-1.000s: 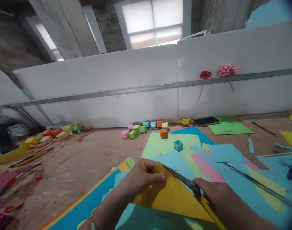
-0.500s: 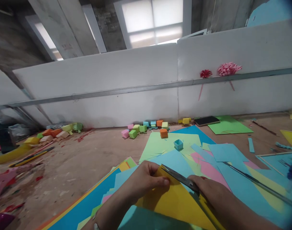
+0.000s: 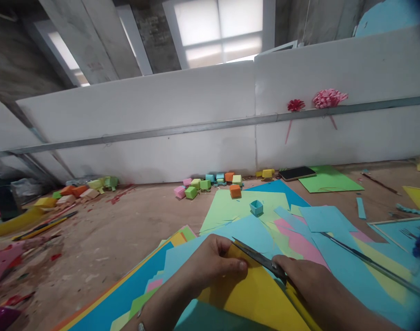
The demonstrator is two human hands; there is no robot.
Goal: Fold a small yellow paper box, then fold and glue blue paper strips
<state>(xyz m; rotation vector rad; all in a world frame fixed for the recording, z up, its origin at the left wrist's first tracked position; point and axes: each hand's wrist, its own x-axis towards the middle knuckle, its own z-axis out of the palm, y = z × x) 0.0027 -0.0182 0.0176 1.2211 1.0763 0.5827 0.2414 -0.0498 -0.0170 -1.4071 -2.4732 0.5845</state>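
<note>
My left hand pinches the upper corner of a yellow sheet of paper between thumb and fingers. In my right hand is a pair of scissors with yellow handles, its dark blades pointing up and left along the sheet's upper right edge. The blade tips lie close to my left fingers. Beyond my hands a small open blue paper box stands on a pale green sheet. Overlapping blue, pink and green papers spread under and around both hands.
Several small coloured paper boxes sit along the white wall panel. A phone lies on a bright green sheet. A long metal tool rests on the papers at right. A pink glue gun lies at far left.
The scissors and the yellow sheet have shifted very slightly, with the blades now a little apart from the sheet's edge near the corner. Both hands keep their hold.
</note>
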